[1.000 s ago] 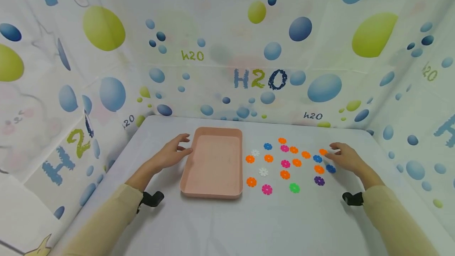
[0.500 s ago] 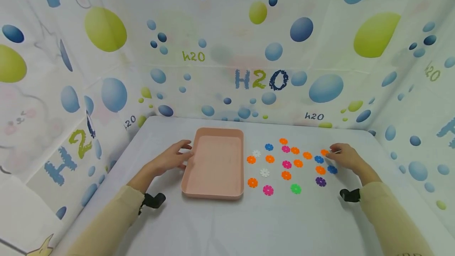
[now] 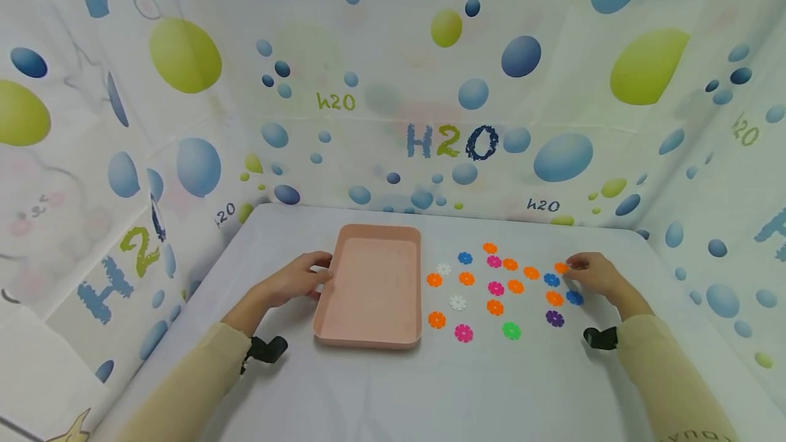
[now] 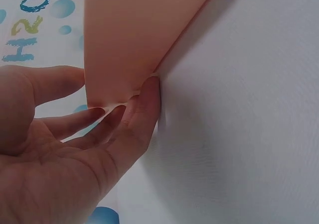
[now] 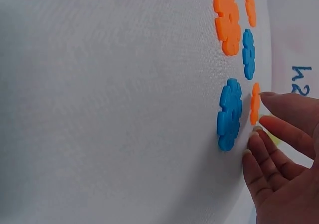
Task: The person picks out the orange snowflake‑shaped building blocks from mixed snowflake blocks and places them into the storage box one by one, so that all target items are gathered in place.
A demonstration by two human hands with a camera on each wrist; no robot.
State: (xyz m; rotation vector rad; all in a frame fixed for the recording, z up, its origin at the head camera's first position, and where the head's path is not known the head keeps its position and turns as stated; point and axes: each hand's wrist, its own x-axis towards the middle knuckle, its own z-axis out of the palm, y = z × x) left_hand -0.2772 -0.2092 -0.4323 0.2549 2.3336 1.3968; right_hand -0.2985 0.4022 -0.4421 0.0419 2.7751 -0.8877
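A shallow pink tray (image 3: 368,343) lies on the white table. My left hand (image 3: 293,282) holds its left side. In the left wrist view, the thumb reaches over the rim of the tray (image 4: 129,40) while the other fingers bear against its outer wall. To the right, my right hand (image 3: 598,278) is at an orange flower-shaped disc (image 3: 561,268) lying flat. In the right wrist view, the thumb and index fingertips are apart, right by that orange disc (image 5: 255,103); whether they touch it is unclear. The other fingers are bent near the tabletop.
Several flower-shaped discs lie scattered right of the tray, among them a green disc (image 3: 512,331), a purple disc (image 3: 555,318) and a white disc (image 3: 458,303). A blue disc (image 5: 230,115) lies just beside the right fingers. A printed curtain (image 3: 368,39) encloses the table's back and sides.
My right hand has shifted slightly left to the orange disc, with thumb and fingers drawn closer to it. The left hand has moved slightly and taken hold of the tray's left side.
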